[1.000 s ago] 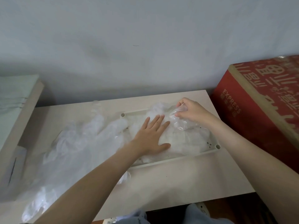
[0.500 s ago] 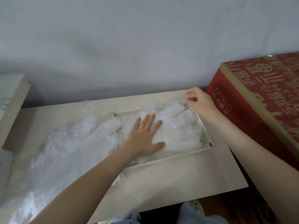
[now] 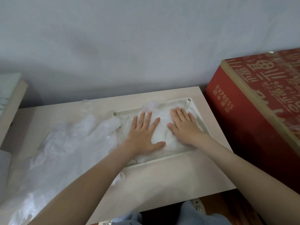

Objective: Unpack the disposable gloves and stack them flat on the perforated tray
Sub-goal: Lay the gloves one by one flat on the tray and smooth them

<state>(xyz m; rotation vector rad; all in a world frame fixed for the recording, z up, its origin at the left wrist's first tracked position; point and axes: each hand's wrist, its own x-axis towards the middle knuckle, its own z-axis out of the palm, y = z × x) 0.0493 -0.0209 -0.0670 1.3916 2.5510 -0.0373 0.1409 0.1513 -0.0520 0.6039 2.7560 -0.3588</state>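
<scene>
Far left: pale board-edged unit, cut off by the frame, can't tell what it is. Next, on the table: loose heap of clear disposable gloves. It's crumpled and sprawls from the near-left corner up to the tray's left end, with a few pieces overlapping that rim.

Perforated tray sits right of centre on the tabletop, slightly skewed. Corner posts show at its two far corners, and small holes show near the far-right one. Glove stack lies inside the tray, whitish and fairly flat, covering most of the floor.

Left hand: palm down on the stack's left half, fingers straight and spread, thumb out to the right, gripping nothing. Right hand: also flat, palm down on the right half, fingers straight and pointing away, nothing held. Hands are apart, with a strip of glove showing between them.

Right of the table: red carton printed EXPRESS, just beside the table edge, against the grey wall.
</scene>
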